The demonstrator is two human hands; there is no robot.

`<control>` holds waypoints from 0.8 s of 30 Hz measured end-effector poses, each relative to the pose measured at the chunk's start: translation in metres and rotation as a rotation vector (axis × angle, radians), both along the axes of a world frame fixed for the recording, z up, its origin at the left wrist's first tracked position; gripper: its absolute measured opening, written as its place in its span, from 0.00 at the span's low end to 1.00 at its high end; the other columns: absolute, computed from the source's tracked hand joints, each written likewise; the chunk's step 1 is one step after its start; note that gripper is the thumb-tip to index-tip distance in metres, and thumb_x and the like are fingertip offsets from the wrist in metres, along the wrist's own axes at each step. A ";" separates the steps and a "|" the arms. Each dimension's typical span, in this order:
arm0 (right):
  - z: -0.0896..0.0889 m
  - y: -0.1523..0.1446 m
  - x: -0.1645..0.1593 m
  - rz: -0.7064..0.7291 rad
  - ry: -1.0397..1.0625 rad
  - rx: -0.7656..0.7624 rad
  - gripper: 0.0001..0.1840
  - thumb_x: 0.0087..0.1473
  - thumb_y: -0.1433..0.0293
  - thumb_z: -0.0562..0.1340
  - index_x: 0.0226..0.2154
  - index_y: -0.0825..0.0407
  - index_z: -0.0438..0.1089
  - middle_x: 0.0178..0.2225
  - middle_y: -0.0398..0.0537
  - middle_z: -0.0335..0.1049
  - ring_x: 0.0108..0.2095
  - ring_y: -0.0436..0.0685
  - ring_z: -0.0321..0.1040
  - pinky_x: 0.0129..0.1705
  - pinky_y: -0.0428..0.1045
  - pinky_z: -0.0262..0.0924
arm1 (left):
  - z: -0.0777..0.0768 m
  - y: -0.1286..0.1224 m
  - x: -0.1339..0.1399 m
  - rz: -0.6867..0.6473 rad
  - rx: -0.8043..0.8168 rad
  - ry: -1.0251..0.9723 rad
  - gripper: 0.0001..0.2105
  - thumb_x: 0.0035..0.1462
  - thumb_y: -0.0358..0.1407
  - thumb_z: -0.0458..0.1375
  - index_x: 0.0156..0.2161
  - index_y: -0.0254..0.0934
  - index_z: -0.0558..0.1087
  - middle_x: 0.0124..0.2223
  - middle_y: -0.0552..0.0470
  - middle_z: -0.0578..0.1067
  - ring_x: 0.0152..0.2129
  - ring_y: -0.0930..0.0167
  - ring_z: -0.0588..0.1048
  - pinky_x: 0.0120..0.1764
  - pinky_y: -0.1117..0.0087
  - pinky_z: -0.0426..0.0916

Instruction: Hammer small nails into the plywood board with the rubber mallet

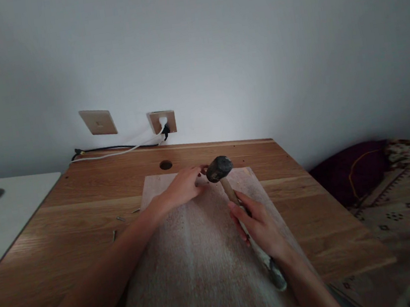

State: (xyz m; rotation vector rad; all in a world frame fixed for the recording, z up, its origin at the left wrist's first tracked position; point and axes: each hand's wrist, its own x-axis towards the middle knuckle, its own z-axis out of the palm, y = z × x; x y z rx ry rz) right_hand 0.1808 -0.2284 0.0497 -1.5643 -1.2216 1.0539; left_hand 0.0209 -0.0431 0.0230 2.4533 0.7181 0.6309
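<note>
Bare left hand (184, 186): whether fingertips hold anything, indiscernible beside dark-headed, wooden-handled hammer (259, 250). Pale rectangular wooden board (204, 255): lower left corner cropped. Beige patterned fabric (407, 206): right side cropped.

Wooden table (302, 221); board (200, 256); nails (121, 218), probably

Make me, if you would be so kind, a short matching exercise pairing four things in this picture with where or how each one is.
Things
1. hammer
2. board
3. small fasteners
4. wall socket

Places and states
A. has a white plug in it
B. scattered on the tabletop, to the left
C. gripped by the right hand
D. lying beneath the left hand and right hand

Pairs: 1-C, 2-D, 3-B, 4-A
</note>
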 end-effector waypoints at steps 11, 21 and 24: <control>-0.013 -0.002 0.003 0.027 -0.068 -0.053 0.21 0.63 0.49 0.59 0.44 0.49 0.68 0.19 0.35 0.60 0.13 0.50 0.57 0.12 0.45 0.56 | 0.050 0.009 -0.134 0.126 -0.072 0.449 0.08 0.58 0.38 0.56 0.40 0.37 0.74 0.39 0.48 0.79 0.37 0.64 0.76 0.40 0.66 0.67; -0.011 -0.001 -0.002 0.000 -0.079 -0.046 0.23 0.60 0.47 0.60 0.41 0.50 0.69 0.18 0.35 0.60 0.13 0.50 0.58 0.13 0.45 0.58 | 0.013 -0.011 -0.180 0.183 -0.115 0.456 0.05 0.52 0.35 0.56 0.28 0.38 0.70 0.36 0.49 0.75 0.31 0.67 0.74 0.34 0.69 0.64; -0.006 -0.001 -0.004 -0.036 -0.047 -0.029 0.24 0.59 0.45 0.61 0.34 0.49 0.67 0.19 0.35 0.60 0.13 0.49 0.57 0.11 0.45 0.58 | 0.015 -0.002 -0.183 0.255 -0.092 0.454 0.04 0.52 0.33 0.56 0.27 0.38 0.71 0.30 0.52 0.76 0.27 0.69 0.73 0.33 0.70 0.62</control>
